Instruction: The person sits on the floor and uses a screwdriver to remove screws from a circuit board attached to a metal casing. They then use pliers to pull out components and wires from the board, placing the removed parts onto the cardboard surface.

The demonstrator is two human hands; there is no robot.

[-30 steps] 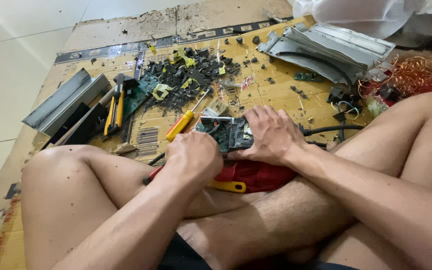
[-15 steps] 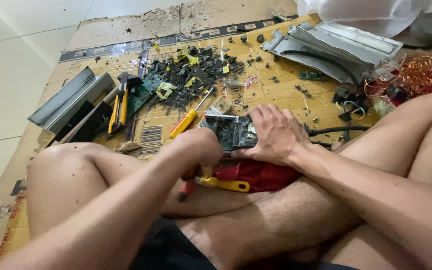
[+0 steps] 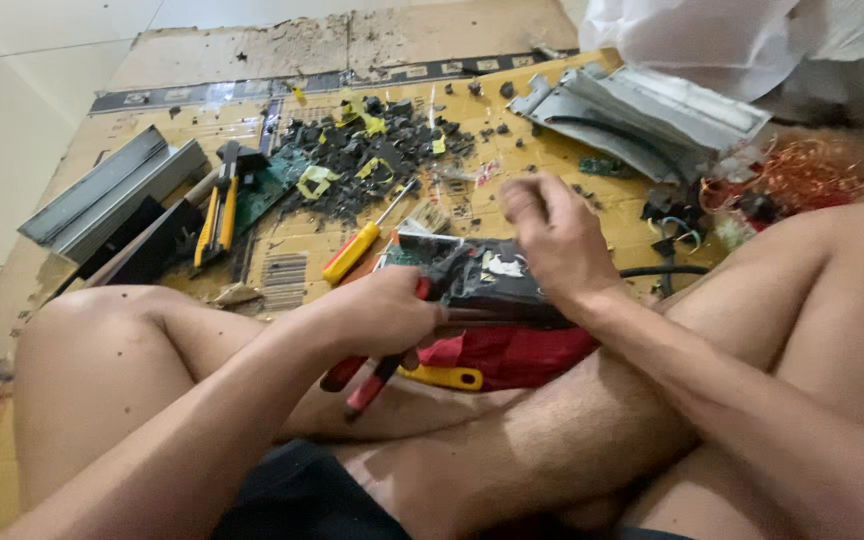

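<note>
Littered cardboard (image 3: pixel 252 60) on white tile (image 3: pixel 12 80) — scrap everywhere

Under the right hand (image 3: pixel 552 235) sits a black circuit board (image 3: pixel 482 280) with white patches and a green edge. The left hand (image 3: pixel 382 315) grips pliers (image 3: pixel 367 375) with red handles. Below both hands lies a red cloth (image 3: pixel 522 355) with a yellow handle (image 3: pixel 447 377) on it. Just above the left hand, a screwdriver (image 3: pixel 352 252) is yellow and red. Further left, a cutter (image 3: pixel 217 210) is yellow and black. Beyond the hands, black scraps (image 3: pixel 372 165) mix with yellow-green bits on tan cardboard (image 3: pixel 292 270). Right of the right hand, wire (image 3: pixel 802 175) glows copper-orange.
</note>
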